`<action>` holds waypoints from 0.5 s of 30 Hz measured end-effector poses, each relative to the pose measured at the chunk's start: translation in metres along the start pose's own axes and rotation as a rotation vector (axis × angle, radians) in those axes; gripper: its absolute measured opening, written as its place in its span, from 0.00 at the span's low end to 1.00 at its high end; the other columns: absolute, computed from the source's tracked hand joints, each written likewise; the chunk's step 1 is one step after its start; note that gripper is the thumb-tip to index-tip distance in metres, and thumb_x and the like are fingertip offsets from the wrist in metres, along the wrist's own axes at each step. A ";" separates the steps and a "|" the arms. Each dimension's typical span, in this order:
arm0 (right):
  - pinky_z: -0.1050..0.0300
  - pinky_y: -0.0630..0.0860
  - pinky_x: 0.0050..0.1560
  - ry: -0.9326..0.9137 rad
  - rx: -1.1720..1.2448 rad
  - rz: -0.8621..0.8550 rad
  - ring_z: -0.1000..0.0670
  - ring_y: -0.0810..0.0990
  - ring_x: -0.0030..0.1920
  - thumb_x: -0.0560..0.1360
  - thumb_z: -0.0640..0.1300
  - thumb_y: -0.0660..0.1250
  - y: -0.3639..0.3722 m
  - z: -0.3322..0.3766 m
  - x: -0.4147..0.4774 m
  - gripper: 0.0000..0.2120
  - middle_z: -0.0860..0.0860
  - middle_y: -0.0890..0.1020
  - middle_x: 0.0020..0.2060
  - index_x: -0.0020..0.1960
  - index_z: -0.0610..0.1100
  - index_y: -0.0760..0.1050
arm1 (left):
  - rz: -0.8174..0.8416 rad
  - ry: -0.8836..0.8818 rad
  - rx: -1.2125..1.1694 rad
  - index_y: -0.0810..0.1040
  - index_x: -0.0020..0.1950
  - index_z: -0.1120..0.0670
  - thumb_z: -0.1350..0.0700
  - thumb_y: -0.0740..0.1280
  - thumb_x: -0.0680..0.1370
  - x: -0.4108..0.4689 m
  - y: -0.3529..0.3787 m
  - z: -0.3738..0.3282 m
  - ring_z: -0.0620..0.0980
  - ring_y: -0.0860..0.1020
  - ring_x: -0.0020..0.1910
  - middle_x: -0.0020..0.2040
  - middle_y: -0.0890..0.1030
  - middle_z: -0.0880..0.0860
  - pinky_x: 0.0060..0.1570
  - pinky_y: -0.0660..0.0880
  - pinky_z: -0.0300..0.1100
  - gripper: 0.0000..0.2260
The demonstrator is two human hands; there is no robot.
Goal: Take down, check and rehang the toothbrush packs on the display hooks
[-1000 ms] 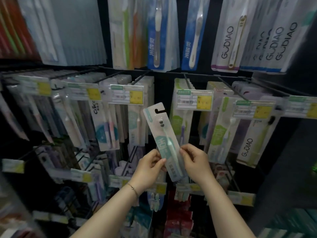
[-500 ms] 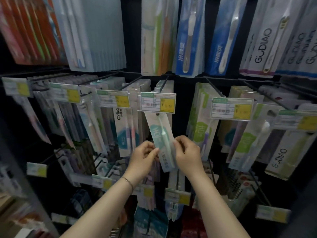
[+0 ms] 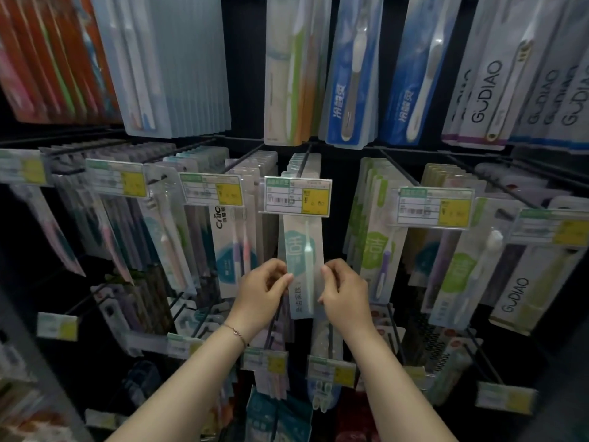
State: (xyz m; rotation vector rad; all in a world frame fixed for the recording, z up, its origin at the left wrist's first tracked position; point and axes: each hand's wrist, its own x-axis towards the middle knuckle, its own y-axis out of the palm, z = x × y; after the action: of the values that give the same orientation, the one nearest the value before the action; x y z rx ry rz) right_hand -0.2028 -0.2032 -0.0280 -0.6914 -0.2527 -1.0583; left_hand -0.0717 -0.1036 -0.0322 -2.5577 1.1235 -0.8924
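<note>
Pale teal toothbrush pack point(image 3: 301, 260), tilted and free a second ago, now stands upright beneath the price tag point(image 3: 298, 196), its top hidden. Our left hand point(image 3: 259, 295) and right hand point(image 3: 345, 295) pinch its side edges; we judge rehanging is nearly done.

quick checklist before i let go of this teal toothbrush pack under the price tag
1. Left hand grip: ok, it pinches the left edge of the teal toothbrush pack.
2. Right hand grip: ok, it pinches the right edge.
3. Pack's hole on the hook: cannot tell, the top of the pack is hidden behind the price tag.
4. Pack straight: ok, near upright, printed face forward.
5. Same product as the packs behind on that hook: cannot tell, only their top edges show.
</note>
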 end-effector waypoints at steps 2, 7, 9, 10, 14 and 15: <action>0.51 0.73 0.34 -0.017 -0.040 0.027 0.50 0.78 0.31 0.82 0.43 0.58 -0.002 0.000 0.001 0.10 0.49 0.76 0.29 0.43 0.45 0.73 | -0.021 0.034 0.086 0.77 0.46 0.53 0.56 0.66 0.79 0.000 -0.001 -0.002 0.47 0.79 0.40 0.38 0.80 0.49 0.43 0.78 0.45 0.03; 0.63 0.69 0.33 -0.077 -0.151 0.065 0.57 0.76 0.34 0.81 0.44 0.61 -0.008 -0.002 -0.003 0.06 0.54 0.77 0.34 0.48 0.45 0.75 | -0.096 0.108 0.326 0.75 0.45 0.52 0.53 0.66 0.79 -0.002 -0.006 -0.008 0.42 0.76 0.37 0.37 0.77 0.45 0.38 0.74 0.39 0.04; 0.60 0.73 0.35 -0.093 -0.197 0.065 0.56 0.76 0.37 0.80 0.46 0.62 -0.015 -0.003 -0.007 0.06 0.54 0.78 0.38 0.52 0.46 0.76 | -0.112 0.102 0.485 0.74 0.45 0.52 0.50 0.64 0.79 -0.005 -0.011 -0.006 0.47 0.76 0.37 0.38 0.77 0.47 0.35 0.73 0.43 0.07; 0.58 0.74 0.35 -0.103 -0.235 0.067 0.55 0.76 0.37 0.80 0.46 0.62 -0.019 -0.005 -0.009 0.06 0.54 0.78 0.39 0.53 0.47 0.76 | -0.116 0.094 0.569 0.74 0.45 0.52 0.49 0.63 0.80 -0.007 -0.012 -0.006 0.49 0.76 0.38 0.39 0.77 0.47 0.34 0.73 0.43 0.08; 0.53 0.76 0.34 -0.190 -0.461 0.035 0.50 0.78 0.39 0.79 0.47 0.63 -0.040 -0.012 -0.017 0.07 0.52 0.79 0.42 0.54 0.47 0.77 | -0.122 0.135 0.779 0.73 0.44 0.53 0.48 0.62 0.79 -0.014 -0.007 -0.005 0.52 0.77 0.37 0.40 0.77 0.49 0.30 0.69 0.42 0.09; 0.52 0.77 0.33 -0.211 -0.503 0.025 0.49 0.79 0.40 0.78 0.46 0.64 -0.044 -0.015 -0.018 0.06 0.51 0.80 0.42 0.53 0.46 0.77 | -0.117 0.168 0.803 0.73 0.43 0.53 0.49 0.63 0.78 -0.014 -0.004 -0.004 0.53 0.77 0.35 0.38 0.77 0.50 0.28 0.67 0.41 0.09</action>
State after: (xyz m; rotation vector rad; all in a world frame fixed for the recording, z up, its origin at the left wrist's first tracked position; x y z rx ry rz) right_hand -0.2519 -0.2129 -0.0310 -1.2591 -0.1571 -1.0329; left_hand -0.0797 -0.0904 -0.0336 -1.9107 0.4836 -1.2801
